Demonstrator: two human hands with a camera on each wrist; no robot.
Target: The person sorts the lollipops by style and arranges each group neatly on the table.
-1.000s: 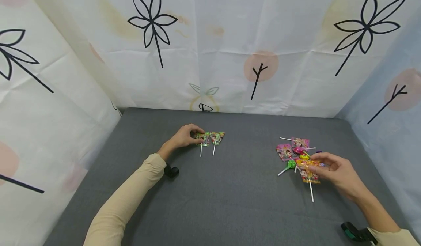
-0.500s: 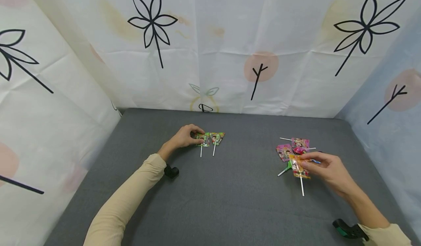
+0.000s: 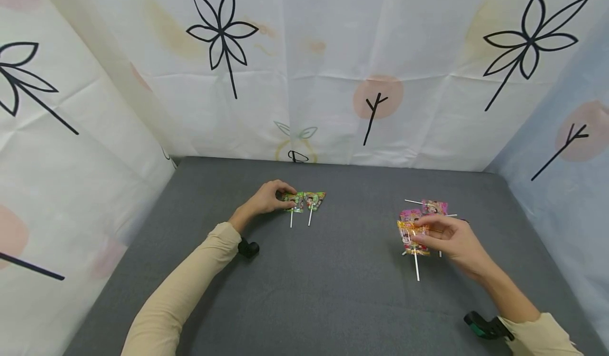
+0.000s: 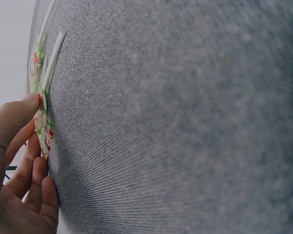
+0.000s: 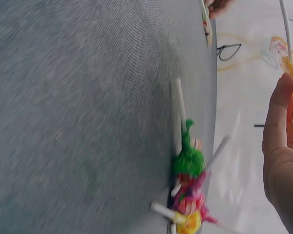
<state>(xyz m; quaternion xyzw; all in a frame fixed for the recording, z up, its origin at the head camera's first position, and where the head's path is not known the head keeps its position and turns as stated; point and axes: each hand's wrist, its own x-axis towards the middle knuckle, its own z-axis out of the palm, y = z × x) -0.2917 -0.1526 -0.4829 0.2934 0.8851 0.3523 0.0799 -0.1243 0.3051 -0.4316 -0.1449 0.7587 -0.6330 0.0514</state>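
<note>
My left hand (image 3: 264,197) pinches the wrapper of a flat green-wrapped lollipop (image 3: 294,202), whose stick points toward me. Close beside it lies a second green-wrapped lollipop (image 3: 314,200). My right hand (image 3: 449,234) holds an orange-wrapped lollipop (image 3: 413,239) between thumb and fingers, raised above the table with its stick downward. Behind and below that hand is the lollipop pile, partly hidden in the head view; a pink-wrapped lollipop (image 3: 435,207) shows at its back. In the right wrist view the pile includes a round green lollipop (image 5: 189,161) and a yellow one (image 5: 188,223).
A dark grey cloth covers the table (image 3: 333,287). White patterned curtains (image 3: 328,70) stand along its back and sides. A dark camera mount (image 3: 248,248) is on the left wrist, and another mount (image 3: 487,327) is on the right.
My right hand has lifted the orange-wrapped lollipop off the pile and carried it left, now in front of the pile's left part. The left hand stays put on its green-wrapped lollipop.
</note>
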